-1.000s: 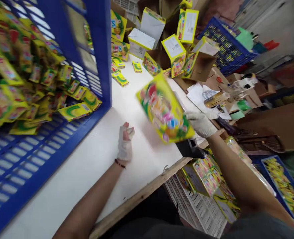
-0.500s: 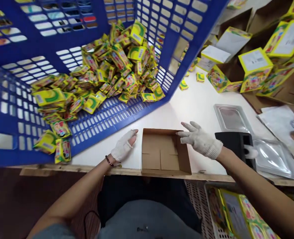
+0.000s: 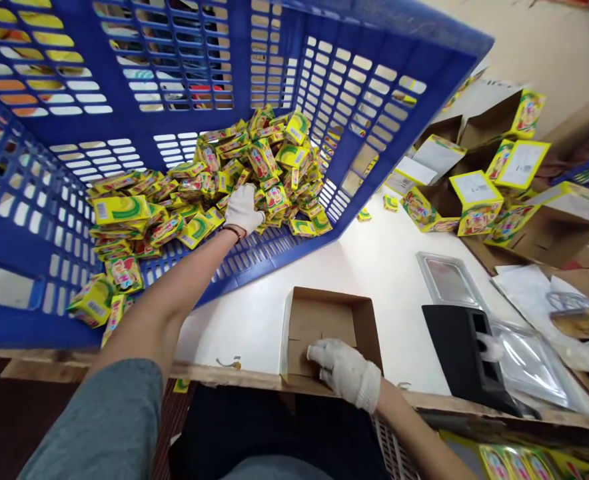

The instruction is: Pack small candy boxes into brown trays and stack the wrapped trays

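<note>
As a person leans over a white bench, a blue mesh crate fills the view from 9 to 12 o'clock, with a heap of yellow sachets inside it. The left grip, in a white knit glove, reaches over the crate's near rim from 7 o'clock. Its fingers curl down into the middle of the heap, and you cannot tell whether they hold a sachet. The right grip, also gloved, sits at 6 o'clock inside a small open carton at the bench's near edge. Its fingers lie together, low against the carton's near wall, and you cannot tell whether they hold anything. Two loose sachets lie on the bench at 1 o'clock. Opened yellow boxes crowd around 2 o'clock. A steel tray sits near 3 o'clock, and a black holder stands at 4 o'clock beside a clear plastic sheet.
</note>
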The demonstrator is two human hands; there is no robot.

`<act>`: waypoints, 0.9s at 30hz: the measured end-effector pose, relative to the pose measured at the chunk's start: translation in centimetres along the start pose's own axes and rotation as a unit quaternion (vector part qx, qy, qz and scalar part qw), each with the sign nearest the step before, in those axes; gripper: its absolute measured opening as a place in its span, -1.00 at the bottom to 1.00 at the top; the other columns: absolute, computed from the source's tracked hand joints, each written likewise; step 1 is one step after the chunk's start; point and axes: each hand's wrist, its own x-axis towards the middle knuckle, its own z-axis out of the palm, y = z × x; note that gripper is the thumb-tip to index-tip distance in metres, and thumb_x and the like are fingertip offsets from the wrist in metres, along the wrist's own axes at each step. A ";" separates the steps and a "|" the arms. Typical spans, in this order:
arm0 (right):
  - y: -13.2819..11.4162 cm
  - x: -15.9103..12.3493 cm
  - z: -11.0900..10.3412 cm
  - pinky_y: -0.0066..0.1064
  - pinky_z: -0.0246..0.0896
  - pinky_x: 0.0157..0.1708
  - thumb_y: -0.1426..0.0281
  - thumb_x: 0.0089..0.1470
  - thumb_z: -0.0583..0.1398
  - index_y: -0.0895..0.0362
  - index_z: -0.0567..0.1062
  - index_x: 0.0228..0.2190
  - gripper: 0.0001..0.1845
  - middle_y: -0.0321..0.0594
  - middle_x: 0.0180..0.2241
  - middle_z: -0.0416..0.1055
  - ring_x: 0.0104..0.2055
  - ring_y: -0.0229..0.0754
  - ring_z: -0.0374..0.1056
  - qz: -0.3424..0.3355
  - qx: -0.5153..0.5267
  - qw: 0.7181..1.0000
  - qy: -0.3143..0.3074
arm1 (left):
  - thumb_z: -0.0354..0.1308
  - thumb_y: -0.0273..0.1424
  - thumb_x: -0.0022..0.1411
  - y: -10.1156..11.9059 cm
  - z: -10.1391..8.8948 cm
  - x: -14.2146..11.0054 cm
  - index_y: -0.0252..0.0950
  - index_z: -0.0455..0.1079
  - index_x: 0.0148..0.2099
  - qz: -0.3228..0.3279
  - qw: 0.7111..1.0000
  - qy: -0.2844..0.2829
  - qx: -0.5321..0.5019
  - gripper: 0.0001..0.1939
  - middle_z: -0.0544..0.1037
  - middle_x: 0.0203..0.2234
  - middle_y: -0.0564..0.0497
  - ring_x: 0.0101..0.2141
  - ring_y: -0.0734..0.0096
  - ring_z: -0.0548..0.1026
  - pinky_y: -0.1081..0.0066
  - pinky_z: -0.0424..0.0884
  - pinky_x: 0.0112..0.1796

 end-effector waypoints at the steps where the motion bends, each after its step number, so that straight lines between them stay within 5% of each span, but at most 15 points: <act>1: 0.2 0.0 0.3 -0.19 0.40 0.04 0.56 0.09 0.17 0.14 0.58 -0.03 -0.59 -0.01 -0.05 0.61 -0.03 0.00 0.52 0.007 0.010 1.000 0.015 | 0.37 -0.37 0.14 0.4 0.3 1.4 -0.44 0.23 0.32 0.014 1.000 -0.011 0.019 -0.25 0.37 0.24 -0.34 0.25 -0.15 0.33 0.08 0.24 0.30; 4: 0.6 -0.2 0.9 -0.16 0.40 0.12 0.58 0.08 0.16 0.14 0.57 0.01 -0.54 -0.01 0.00 0.60 0.03 0.01 0.51 0.016 0.037 0.998 0.054 | 0.41 -0.34 0.07 1.8 1.1 3.7 -0.39 0.27 0.27 0.045 0.996 -0.032 0.065 -0.25 0.38 0.20 -0.33 0.21 -0.19 0.33 0.06 0.29 0.22; 8: 1.1 -0.4 1.2 -0.15 0.42 0.14 0.58 0.08 0.14 0.11 0.58 0.04 -0.50 -0.04 0.01 0.61 0.04 0.00 0.52 0.009 0.055 0.996 0.074 | 0.27 -0.33 0.21 3.0 0.9 2.4 -0.36 0.31 0.25 0.056 0.995 -0.037 0.075 -0.41 0.40 0.13 -0.28 0.12 -0.09 0.42 0.16 0.34 0.12; 17: 1.8 -1.1 1.8 -0.08 0.43 0.16 0.56 0.12 0.13 0.15 0.59 0.04 -0.52 0.02 0.04 0.61 0.05 0.01 0.53 -0.007 0.066 0.994 0.086 | 0.15 -0.55 0.15 -1.0 0.6 -11.2 -0.34 0.28 0.37 0.120 0.984 -0.127 0.040 -0.30 0.40 0.18 -0.25 0.15 0.01 0.44 0.17 0.40 0.16; 21: 1.4 -1.9 1.5 -0.12 0.42 0.14 0.56 0.14 0.11 0.14 0.59 0.02 -0.54 0.02 0.03 0.61 0.04 0.00 0.53 0.010 0.057 0.995 0.078 | 0.05 -0.47 0.30 -2.2 0.4 -16.9 -0.30 0.42 0.13 0.068 0.989 -0.131 -0.022 -0.63 0.49 0.05 -0.20 0.11 0.09 0.47 0.21 0.42 0.16; 24: 0.9 -2.3 1.0 -0.14 0.40 0.16 0.55 0.16 0.12 0.11 0.59 0.03 -0.56 0.00 0.05 0.60 0.06 0.00 0.53 0.030 0.061 0.993 0.096 | -0.01 -0.26 0.46 -0.4 -0.1 -19.5 -0.27 0.42 0.03 0.006 0.992 -0.123 -0.041 -0.72 0.53 -0.05 -0.18 -0.01 0.11 0.53 0.22 0.46 0.03; 27: 0.2 -2.5 0.3 -0.19 0.39 0.15 0.55 0.18 0.12 0.09 0.58 0.01 -0.58 -0.02 0.04 0.60 0.06 -0.01 0.52 0.071 0.060 0.991 0.097 | 0.21 -0.08 0.33 3.4 0.3 -20.9 -0.29 0.38 0.12 -0.029 0.983 -0.182 0.000 -0.53 0.55 -0.07 -0.19 -0.09 0.02 0.56 0.20 0.47 -0.11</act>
